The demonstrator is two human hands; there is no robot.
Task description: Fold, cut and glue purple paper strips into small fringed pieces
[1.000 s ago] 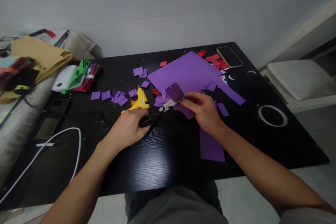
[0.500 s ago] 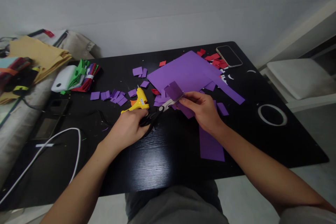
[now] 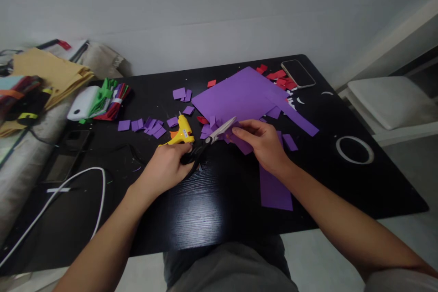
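Scissors up in the left hand, and the fingers are curled round the black handles. The scissors point at the right hand, which pinches purple paper between thumb and fingers, just beside the blade tips, over the middle of the table. Whether the blades touch that paper, I can't tell.

Plenty is cut already: small purple pieces run in a loose row across to the glue gun, more lie behind it, and others are heaped under the scissors. Red scraps lie near the phone.

Plenty looks uncut, too! The big purple sheet spreads whole behind the hands, a long strip slants off its right side, and a purple panel lies partly beneath the right wrist.
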